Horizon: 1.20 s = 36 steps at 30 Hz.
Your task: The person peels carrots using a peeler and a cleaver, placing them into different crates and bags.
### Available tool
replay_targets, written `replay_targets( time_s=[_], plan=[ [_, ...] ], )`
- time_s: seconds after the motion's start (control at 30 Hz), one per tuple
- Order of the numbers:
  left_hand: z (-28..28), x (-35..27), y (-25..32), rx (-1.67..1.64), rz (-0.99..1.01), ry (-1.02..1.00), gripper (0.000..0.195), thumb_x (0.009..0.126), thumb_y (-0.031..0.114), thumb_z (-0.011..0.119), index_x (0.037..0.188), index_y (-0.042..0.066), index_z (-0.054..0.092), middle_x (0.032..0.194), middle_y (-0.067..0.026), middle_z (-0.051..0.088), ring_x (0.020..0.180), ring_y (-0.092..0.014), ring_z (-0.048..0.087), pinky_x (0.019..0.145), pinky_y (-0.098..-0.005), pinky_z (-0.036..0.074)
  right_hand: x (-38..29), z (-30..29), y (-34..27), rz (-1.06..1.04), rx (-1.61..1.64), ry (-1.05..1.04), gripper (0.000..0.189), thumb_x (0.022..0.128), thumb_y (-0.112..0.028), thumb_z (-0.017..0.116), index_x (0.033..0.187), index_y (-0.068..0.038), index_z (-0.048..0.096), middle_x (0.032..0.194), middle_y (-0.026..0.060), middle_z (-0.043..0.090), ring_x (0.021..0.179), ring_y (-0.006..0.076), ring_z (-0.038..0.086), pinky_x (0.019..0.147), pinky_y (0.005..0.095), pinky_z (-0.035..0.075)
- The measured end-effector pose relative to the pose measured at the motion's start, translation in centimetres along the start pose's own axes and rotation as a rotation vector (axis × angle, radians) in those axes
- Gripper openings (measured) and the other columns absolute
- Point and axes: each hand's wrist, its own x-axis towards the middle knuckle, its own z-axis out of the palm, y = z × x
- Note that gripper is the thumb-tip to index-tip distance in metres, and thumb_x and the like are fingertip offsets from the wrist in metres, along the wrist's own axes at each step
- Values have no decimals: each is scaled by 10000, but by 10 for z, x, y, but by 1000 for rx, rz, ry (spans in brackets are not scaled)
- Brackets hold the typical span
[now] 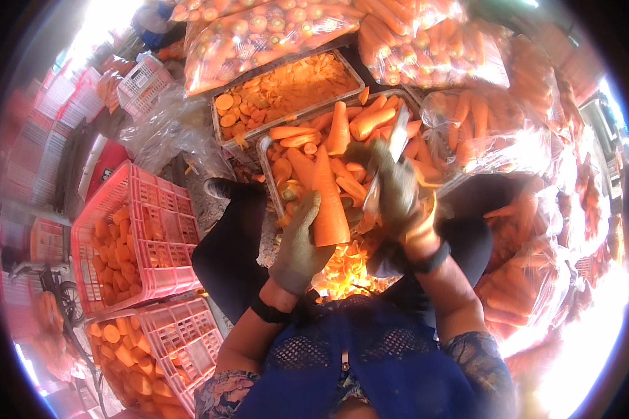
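My left hand [300, 246], in a work glove, holds a large peeled carrot [329, 207] by its thick end, with the tip pointing away from me. To its right, my gloved right hand [396, 191] is closed around a metal-bladed cutting tool [398, 137]. The blade sticks up beyond the fingers; motion blur hides the tool's exact kind. A second shiny metal edge shows left of those fingers. Beyond both hands stands a crate [266, 157] filled with peeled carrots and cut pieces. Orange peelings [348, 269] are heaped between my legs.
Behind the crate is a tray [215, 112] of carrot slices and scraps. Two red plastic crates [165, 230] of carrot chunks stand at my left. Clear bags of carrots [482, 131] crowd the far side and right. A crumpled plastic sheet [170, 128] lies at the far left.
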Motion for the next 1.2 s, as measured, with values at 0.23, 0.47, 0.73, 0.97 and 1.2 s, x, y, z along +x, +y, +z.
replay_targets(
  time_s=[0.23, 0.47, 0.73, 0.97, 1.2],
  plan=[
    [-48, 7, -74, -158, 36, -56, 460, 1166, 397, 482, 1477, 64, 548, 1306, -56, 660, 1160, -206, 667, 984, -376, 576, -32, 29, 23, 192, -35, -72, 227, 1038, -169, 737, 1169, 15, 748, 1042, 16, 721, 943, 99, 661, 801, 285, 551],
    [-7, -31, -29, 1244, 875, -189, 454, 1180, 299, 458, 1520, 1, 499, 1317, -115, 674, 1146, -218, 681, 956, -352, 577, 90, -19, 63, 125, 136, 252, 461, 957, -464, 790, 1009, -8, 748, 844, 34, 691, 688, 136, 620, 600, 299, 481],
    [-40, -6, -65, -529, -137, -35, 494, 1166, 463, 457, 1453, 80, 580, 1325, -108, 690, 1084, -188, 711, 967, -341, 583, -69, 31, -1, 179, -98, -119, 343, 1009, -185, 776, 1281, 21, 736, 1054, 15, 752, 958, 95, 676, 854, 282, 560],
    [21, -45, -22, 769, 38, -85, 502, 1182, 358, 448, 1538, 5, 479, 1356, -143, 674, 1210, -234, 693, 1043, -409, 591, 74, 4, 76, -22, 350, 60, 276, 1054, -289, 722, 997, -21, 759, 736, -26, 619, 616, 102, 571, 567, 273, 436],
    [-23, -17, -38, -160, 34, -79, 535, 1163, 453, 462, 1520, 57, 508, 1323, -100, 667, 1158, -204, 683, 975, -382, 607, -35, 4, 24, -124, -144, -172, 532, 1106, -450, 602, 1321, 26, 703, 764, -21, 617, 605, 78, 573, 578, 239, 467]
  ],
)
